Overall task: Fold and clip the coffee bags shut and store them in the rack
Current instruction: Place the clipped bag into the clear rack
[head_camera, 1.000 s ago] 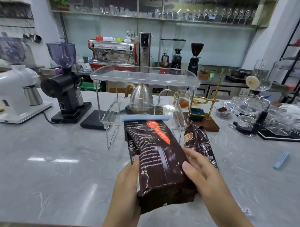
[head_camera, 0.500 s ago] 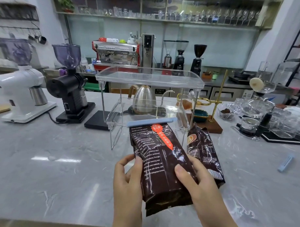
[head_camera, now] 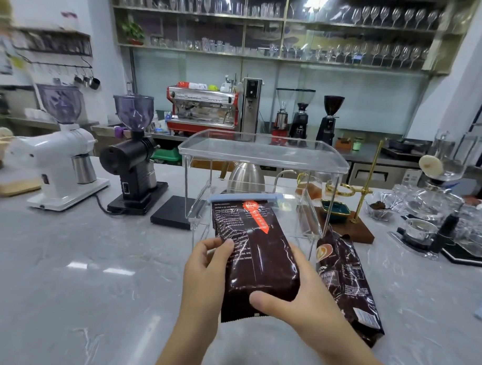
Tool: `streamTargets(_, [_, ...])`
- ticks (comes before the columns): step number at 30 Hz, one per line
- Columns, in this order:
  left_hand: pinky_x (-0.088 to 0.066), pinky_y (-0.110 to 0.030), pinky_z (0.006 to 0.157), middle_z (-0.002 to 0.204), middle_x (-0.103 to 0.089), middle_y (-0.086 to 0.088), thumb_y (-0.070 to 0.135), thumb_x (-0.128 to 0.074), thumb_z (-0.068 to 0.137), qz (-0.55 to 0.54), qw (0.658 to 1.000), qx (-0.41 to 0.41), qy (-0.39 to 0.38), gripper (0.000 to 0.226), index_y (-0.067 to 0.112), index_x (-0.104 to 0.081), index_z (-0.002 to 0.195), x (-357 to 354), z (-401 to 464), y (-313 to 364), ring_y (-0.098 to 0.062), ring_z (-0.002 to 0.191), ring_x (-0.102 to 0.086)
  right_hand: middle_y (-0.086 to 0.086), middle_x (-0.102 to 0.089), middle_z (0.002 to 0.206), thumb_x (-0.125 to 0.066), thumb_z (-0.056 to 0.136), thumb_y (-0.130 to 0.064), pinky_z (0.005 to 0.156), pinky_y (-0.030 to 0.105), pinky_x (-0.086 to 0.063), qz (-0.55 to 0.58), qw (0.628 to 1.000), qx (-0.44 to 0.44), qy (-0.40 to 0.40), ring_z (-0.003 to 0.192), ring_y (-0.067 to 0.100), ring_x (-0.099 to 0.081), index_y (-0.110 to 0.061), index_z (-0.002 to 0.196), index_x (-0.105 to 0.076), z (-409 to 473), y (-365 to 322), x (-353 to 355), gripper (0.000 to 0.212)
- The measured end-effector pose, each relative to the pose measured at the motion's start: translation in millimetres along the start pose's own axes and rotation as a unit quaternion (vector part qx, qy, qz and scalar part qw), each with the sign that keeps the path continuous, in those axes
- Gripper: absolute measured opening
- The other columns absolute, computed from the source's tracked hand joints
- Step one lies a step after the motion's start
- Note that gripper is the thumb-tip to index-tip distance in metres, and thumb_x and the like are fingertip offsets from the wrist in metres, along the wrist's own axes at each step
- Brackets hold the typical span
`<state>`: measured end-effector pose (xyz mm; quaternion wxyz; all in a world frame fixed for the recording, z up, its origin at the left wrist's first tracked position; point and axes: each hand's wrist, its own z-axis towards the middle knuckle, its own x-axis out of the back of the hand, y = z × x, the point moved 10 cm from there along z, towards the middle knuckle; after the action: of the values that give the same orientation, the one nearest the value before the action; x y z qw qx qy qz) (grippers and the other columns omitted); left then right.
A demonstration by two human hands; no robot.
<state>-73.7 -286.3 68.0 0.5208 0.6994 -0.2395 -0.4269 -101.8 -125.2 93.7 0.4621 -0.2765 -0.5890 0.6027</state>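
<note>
While both hands curl round it — left hand (head_camera: 204, 274) and right hand (head_camera: 298, 307) — the clipped coffee bag (head_camera: 255, 253) pokes its blue clip (head_camera: 244, 198) into the clear rack (head_camera: 262, 155); a second bag (head_camera: 345, 281) lies right on the bench (head_camera: 81, 272).

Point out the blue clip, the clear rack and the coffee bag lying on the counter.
blue clip (head_camera: 244, 197), head view, middle of the bar across the held bag's top
clear rack (head_camera: 262, 153), head view, its top shelf
lying bag (head_camera: 348, 281), head view, middle of its printed face
</note>
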Motion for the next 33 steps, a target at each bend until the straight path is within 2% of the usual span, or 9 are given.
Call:
streamTargets(3, [-0.056, -0.028, 0.066, 0.099, -0.077, -0.004, 0.021, -0.060, 0.096, 0.034, 0.998, -0.023, -0.039, 0.011, 0.022, -0.066, 0.105, -12.7, 14.3, 12.4, -0.011, 0.075, -0.073, -0.003, -0.073, 0.111, -0.086, 0.068, 0.000, 0.083, 0.031, -0.060, -0.001, 0.999, 0.010, 0.031, 0.101, 0.011, -0.071, -0.030, 0.126, -0.054, 23.1, -2.9, 5.5, 0.073])
streamTargets(6, [-0.059, -0.026, 0.078, 0.110, -0.074, 0.011, 0.025, -0.060, 0.096, 0.123, 0.987, -0.072, -0.075, 0.026, 0.033, -0.064, 0.120, -26.2, 21.6, 25.4, -0.007, 0.097, -0.072, -0.002, -0.074, 0.108, -0.086, 0.067, -0.002, 0.083, 0.032, -0.060, 0.003, 0.997, 0.026, 0.069, 0.097, 0.012, -0.072, -0.026, 0.124, -0.056, 46.2, -7.0, 11.3, 0.069])
streamTargets(8, [-0.059, -0.030, 0.085, 0.102, -0.074, 0.017, 0.022, -0.061, 0.095, 0.150, 0.981, -0.101, -0.072, 0.028, 0.047, -0.067, 0.107, -29.2, 23.8, 34.7, -0.005, 0.099, -0.070, -0.003, -0.074, 0.107, -0.084, 0.069, -0.002, 0.083, 0.030, -0.060, 0.017, 0.996, 0.028, 0.077, 0.095, 0.010, -0.072, -0.026, 0.123, -0.056, 60.4, -7.3, 11.0, 0.065])
streamTargets(11, [-0.054, -0.023, 0.078, 0.087, -0.071, 0.022, 0.014, -0.061, 0.092, 0.200, 0.969, -0.138, -0.053, 0.051, 0.062, -0.065, 0.075, -29.5, 31.4, 49.9, 0.005, 0.087, -0.066, -0.004, -0.074, 0.108, -0.083, 0.072, -0.005, 0.086, 0.031, -0.059, 0.029, 0.994, 0.039, 0.096, 0.097, 0.009, -0.072, -0.024, 0.122, -0.057, 83.5, -6.2, 10.0, 0.059])
streamTargets(13, [-0.053, -0.018, 0.074, 0.085, -0.073, 0.022, 0.008, -0.060, 0.090, 0.237, 0.957, -0.160, -0.049, 0.045, 0.052, -0.069, 0.085, -30.9, 38.5, 54.6, 0.008, 0.082, -0.066, -0.003, -0.073, 0.108, -0.082, 0.073, -0.008, 0.086, 0.030, -0.058, 0.034, 0.993, 0.044, 0.108, 0.097, 0.009, -0.071, -0.022, 0.120, -0.058, 97.6, -3.6, 9.2, 0.055])
streamTargets(17, [-0.051, -0.027, 0.094, 0.118, -0.069, 0.007, 0.001, -0.059, 0.089, 0.266, 0.944, -0.195, -0.007, 0.048, 0.021, -0.060, 0.132, -25.6, 56.3, 63.5, -0.011, 0.107, -0.065, -0.006, -0.071, 0.110, -0.079, 0.077, -0.012, 0.085, 0.025, -0.058, 0.032, 0.993, 0.042, 0.105, 0.096, 0.003, -0.069, -0.025, 0.122, -0.056, 122.9, -1.5, 3.5, 0.052])
streamTargets(24, [-0.054, -0.027, 0.091, 0.105, -0.071, 0.009, -0.005, -0.052, 0.091, 0.238, 0.942, -0.234, 0.028, 0.037, 0.023, -0.068, 0.110, -27.3, 86.5, 73.4, -0.007, 0.100, -0.067, -0.008, -0.072, 0.107, -0.075, 0.081, -0.026, 0.088, 0.033, -0.058, 0.038, 0.996, 0.036, 0.069, 0.100, 0.009, -0.070, -0.029, 0.118, -0.059, 157.1, -1.6, -5.6, 0.040])
streamTargets(29, [-0.052, -0.030, 0.095, 0.108, -0.072, 0.004, -0.007, -0.048, 0.090, 0.263, 0.928, -0.262, 0.027, 0.040, 0.020, -0.070, 0.109, -33.8, 109.5, 73.3, -0.014, 0.104, -0.066, -0.007, -0.074, 0.106, -0.066, 0.089, -0.024, 0.090, 0.029, -0.056, 0.032, 0.996, 0.046, 0.071, 0.099, 0.008, -0.069, -0.029, 0.112, -0.066, 172.4, 0.5, -1.8, 0.023])
streamTargets(33, [-0.048, -0.017, 0.087, 0.108, -0.071, 0.003, -0.012, -0.047, 0.085, 0.279, 0.920, -0.272, 0.029, 0.043, 0.017, -0.071, 0.106, -34.3, 124.2, 70.7, -0.016, 0.103, -0.065, -0.010, -0.075, 0.103, -0.062, 0.092, -0.023, 0.086, 0.019, -0.053, 0.013, 0.997, 0.057, 0.058, 0.094, 0.001, -0.068, -0.028, 0.111, -0.068, 179.8, 2.0, -1.9, 0.020])
